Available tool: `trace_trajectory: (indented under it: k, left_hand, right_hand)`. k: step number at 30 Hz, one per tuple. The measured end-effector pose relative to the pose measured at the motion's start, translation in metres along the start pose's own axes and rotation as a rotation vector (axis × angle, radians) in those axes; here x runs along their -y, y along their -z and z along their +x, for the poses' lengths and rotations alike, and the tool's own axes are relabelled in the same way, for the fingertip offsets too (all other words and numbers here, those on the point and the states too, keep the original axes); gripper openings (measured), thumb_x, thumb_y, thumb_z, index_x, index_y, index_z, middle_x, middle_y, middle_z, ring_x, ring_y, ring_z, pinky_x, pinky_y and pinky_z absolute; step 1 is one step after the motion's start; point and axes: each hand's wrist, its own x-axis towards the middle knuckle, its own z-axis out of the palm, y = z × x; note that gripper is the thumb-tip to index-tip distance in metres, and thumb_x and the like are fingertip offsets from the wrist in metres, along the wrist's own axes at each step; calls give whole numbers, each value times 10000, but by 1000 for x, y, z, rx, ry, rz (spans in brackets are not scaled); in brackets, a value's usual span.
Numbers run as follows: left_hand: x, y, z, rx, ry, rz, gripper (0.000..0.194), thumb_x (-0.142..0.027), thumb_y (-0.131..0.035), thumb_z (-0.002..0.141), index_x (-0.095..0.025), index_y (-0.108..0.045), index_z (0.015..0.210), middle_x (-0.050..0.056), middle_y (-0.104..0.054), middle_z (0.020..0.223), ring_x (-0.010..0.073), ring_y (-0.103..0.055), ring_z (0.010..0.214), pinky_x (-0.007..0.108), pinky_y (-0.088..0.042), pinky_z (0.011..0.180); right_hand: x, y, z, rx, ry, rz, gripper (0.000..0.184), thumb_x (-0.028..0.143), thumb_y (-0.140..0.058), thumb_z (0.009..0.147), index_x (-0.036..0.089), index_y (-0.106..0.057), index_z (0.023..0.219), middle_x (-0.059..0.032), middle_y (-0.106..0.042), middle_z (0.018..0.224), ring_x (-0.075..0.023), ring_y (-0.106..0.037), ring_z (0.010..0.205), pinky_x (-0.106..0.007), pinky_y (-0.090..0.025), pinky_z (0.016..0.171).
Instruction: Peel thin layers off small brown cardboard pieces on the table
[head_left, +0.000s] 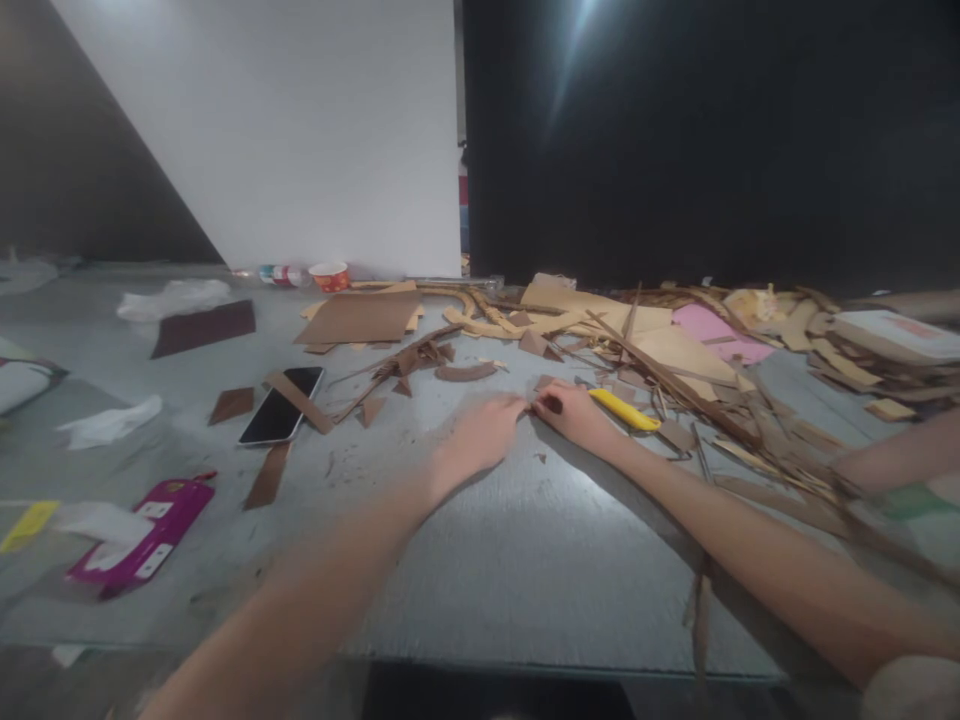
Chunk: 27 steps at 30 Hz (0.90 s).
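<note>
My left hand (480, 437) and my right hand (576, 412) meet over the middle of the table, fingertips almost touching. The right thumb and fingers are curled into a pinch. The left fingers are closed too, somewhat blurred by motion. Anything between the fingertips is too small or hidden to name. Just right of my right hand lies a yellow-handled cutter (626, 410). A curved brown strip (466, 371) rests beyond my hands, with thin brown scraps (409, 362) to its left. A tiny brown scrap (541, 458) sits on the table below the fingertips.
A phone (279, 412) lies at left, a brown strip across it. Nearer stands a purple tissue pack (150, 535). Brown sheets (360, 317), a red paper cup (329, 276) and a pink sheet (720, 333) are farther back. Another person's arm (904, 452) reaches in at right.
</note>
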Motion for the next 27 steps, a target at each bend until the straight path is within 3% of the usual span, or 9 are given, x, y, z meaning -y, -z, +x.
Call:
trace_trajectory:
  k: [5,10,14,18,23,27]
  left_hand:
    - [3,-7,2,-8,-84,66,542,8,-406,970,-150,-672,1416,152,-672,1525,250,-602,1474,441,-500,1239]
    - [5,-10,0,-34,-165,111,536,19,-438,944,-113,-682,1403,173,-678,1511,246,-587,1493,431,-465,1276]
    - [2,-8,-1,-43,-165,105,527,7,-421,964,-123,-682,1402,159,-704,1473,238,-600,1475,434,-462,1274]
    - [2,-8,1,-34,-167,87,495,3,-433,966,-113,-708,1361,157,-705,1457,247,-599,1461,426,-450,1275]
    - [10,-12,3,-75,-78,-68,516,20,-436,969,-191,-748,1322,105,-736,1303,231,-679,1260,407,-544,1147]
    - [16,-16,3,-201,27,-102,312,-117,-520,1060,-169,-798,1191,121,-703,1179,262,-662,1156,435,-565,1070]
  right_hand:
    - [1,-3,-2,-43,41,-57,158,292,-698,1023,209,-748,898,-55,-763,917,-213,-683,836,-391,-453,869]
    - [8,5,-8,-88,187,-153,280,354,-561,1119,225,-769,983,-64,-755,959,-226,-677,873,-425,-442,923]
    - [16,17,-12,-40,271,-218,492,329,-471,1152,198,-726,751,-63,-690,748,-208,-613,750,-416,-424,885]
    - [18,25,-9,107,304,-257,521,266,-529,1116,203,-678,622,-52,-655,639,-187,-548,640,-412,-400,786]
    - [15,29,-7,115,436,-257,476,269,-533,1117,200,-737,693,-37,-669,683,-182,-585,684,-399,-427,843]
    - [16,28,-9,112,524,-229,452,255,-511,1126,189,-757,752,-33,-680,694,-178,-601,699,-401,-435,854]
